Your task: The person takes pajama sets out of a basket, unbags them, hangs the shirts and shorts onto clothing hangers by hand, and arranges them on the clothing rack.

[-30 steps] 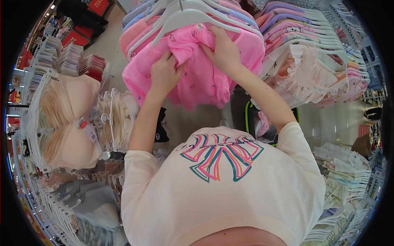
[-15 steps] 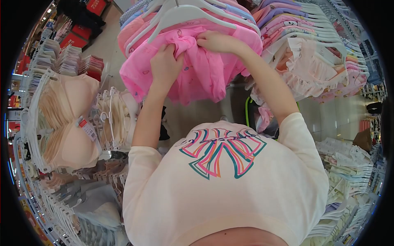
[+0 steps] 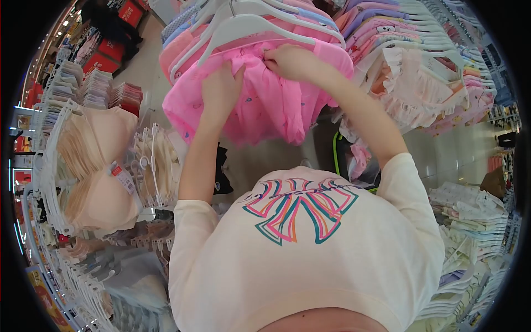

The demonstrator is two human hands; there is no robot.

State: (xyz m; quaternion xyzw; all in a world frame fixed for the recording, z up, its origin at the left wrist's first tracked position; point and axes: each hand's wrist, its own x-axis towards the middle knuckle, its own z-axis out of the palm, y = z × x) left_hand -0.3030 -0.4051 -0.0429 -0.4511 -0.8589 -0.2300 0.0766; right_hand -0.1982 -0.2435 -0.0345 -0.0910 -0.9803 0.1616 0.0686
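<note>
A bright pink shirt [image 3: 271,105] with small printed figures hangs from a white hanger [image 3: 243,32] at the front of a rack, top centre of the head view. My left hand [image 3: 222,91] is closed on the cloth near the upper front, left of the middle. Right of it, my right hand [image 3: 290,62] pinches the shirt's front close to the neckline. The cloth gathers in folds between both hands, and its lower part drapes loosely below them. My fingertips are partly hidden by the fabric and by the backs of my hands.
More hung clothes [image 3: 193,41] crowd behind the pink shirt. A frilled pale pink garment [image 3: 406,91] hangs at right. Beige bras [image 3: 102,166] hang at left. Below the shirt stands a dark bag or basket with a green edge [image 3: 336,155]. A person in dark clothes [image 3: 119,30] is far off.
The front of the pink shirt lies a little flatter at the top, with the bunched fold between my hands loosened. Both hands stay on it, and the view has shifted slightly.
</note>
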